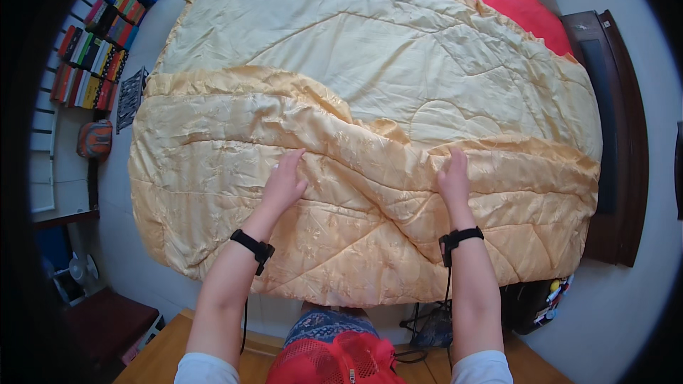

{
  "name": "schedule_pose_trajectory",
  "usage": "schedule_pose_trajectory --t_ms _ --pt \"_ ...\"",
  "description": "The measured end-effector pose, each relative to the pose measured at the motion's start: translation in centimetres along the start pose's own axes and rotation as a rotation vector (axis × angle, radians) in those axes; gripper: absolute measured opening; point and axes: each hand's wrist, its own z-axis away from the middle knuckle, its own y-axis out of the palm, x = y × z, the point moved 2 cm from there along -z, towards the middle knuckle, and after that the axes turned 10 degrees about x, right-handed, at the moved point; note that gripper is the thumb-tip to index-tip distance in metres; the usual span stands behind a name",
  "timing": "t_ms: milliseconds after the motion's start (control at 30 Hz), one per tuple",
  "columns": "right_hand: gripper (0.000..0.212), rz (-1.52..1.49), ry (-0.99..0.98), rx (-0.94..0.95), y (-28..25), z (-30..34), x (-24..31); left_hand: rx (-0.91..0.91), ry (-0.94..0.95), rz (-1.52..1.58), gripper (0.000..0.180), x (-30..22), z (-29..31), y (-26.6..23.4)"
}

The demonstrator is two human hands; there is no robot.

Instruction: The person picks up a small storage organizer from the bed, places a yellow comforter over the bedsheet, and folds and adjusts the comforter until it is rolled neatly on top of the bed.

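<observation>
One red mesh item (320,366) | two wristbands (249,243) (464,236) | two hands (284,181) (454,176), half-curled at one quilt (366,171), grip unclear

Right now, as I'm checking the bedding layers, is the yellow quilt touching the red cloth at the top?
Touching: the head view shows the yellow quilt lying over the red cloth, its ruffled far edge resting on it.
</observation>
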Motion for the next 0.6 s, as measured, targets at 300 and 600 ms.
schedule_pose_trajectory --t_ms 300,600 --pt "0.030 0.078 0.302 0.213 -2.7 -5.7 -1.9 0.178 -0.135 -0.313 0.081 -1.4 -1.4 2.8" --pt "0.046 -0.060 0.192 -0.062 -7.5 -6.0 -8.3 -0.136 -0.143 -0.402 0.051 -6.1 -5.5 1.7"
